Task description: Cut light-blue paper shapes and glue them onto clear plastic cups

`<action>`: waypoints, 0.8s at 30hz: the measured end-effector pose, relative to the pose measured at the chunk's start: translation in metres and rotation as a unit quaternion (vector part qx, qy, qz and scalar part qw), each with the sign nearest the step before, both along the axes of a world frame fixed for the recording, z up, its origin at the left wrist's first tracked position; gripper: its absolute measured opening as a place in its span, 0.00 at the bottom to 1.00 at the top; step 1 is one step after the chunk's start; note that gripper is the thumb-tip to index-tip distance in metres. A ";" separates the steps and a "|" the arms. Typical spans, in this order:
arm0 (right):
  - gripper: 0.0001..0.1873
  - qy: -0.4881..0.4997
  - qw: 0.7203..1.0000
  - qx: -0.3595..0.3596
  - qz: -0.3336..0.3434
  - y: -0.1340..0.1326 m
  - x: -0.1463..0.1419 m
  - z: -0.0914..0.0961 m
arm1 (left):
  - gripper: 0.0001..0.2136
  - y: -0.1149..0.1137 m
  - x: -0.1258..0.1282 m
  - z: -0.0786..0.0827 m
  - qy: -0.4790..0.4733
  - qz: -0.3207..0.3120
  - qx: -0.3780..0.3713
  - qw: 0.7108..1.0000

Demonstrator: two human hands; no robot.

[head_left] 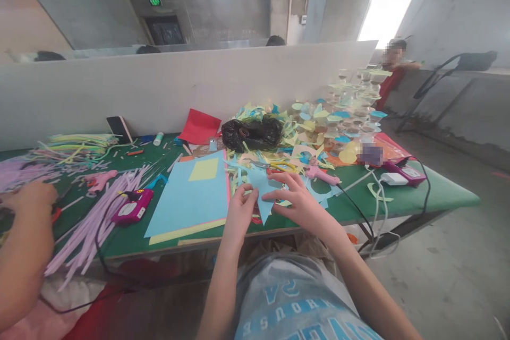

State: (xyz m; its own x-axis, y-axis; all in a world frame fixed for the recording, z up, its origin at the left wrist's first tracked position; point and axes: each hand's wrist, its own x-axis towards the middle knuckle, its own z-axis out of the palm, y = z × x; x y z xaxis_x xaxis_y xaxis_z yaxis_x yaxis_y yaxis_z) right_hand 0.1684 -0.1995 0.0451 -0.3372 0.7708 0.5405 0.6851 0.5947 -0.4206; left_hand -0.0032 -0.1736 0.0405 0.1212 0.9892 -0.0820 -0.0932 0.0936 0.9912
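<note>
Left hand (239, 206): fingers pinching blue paper piece (265, 213), right of sheet stack (185, 199). Right hand (298, 202): fingers apart, at piece's edge. Scraps (292, 135) beyond already cut; stack apparently uncut.

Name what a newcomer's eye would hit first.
The light-blue paper piece pinched in the left hand, with the right hand spread at its right, over the green table. Next, the large blue sheet lying to its left. Then the crumpled black bag behind the hands.

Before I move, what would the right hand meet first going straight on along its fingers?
Leftward, the right hand would likely meet the small blue paper first, then the left hand; the remaining gap, if any, is unclear.
</note>
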 end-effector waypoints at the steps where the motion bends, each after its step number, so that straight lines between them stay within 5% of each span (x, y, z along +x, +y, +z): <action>1: 0.10 0.004 1.000 0.006 0.000 0.001 0.001 -0.001 | 0.17 0.001 0.000 -0.001 0.005 0.006 0.006 1.000; 17: 0.10 0.151 0.987 -0.027 -0.039 0.018 0.000 -0.024 | 0.14 0.003 -0.002 -0.011 0.117 -0.078 0.078 0.987; 24: 0.10 0.214 0.969 -0.117 -0.043 0.018 -0.001 -0.023 | 0.16 -0.002 -0.002 -0.002 0.122 -0.113 0.073 0.983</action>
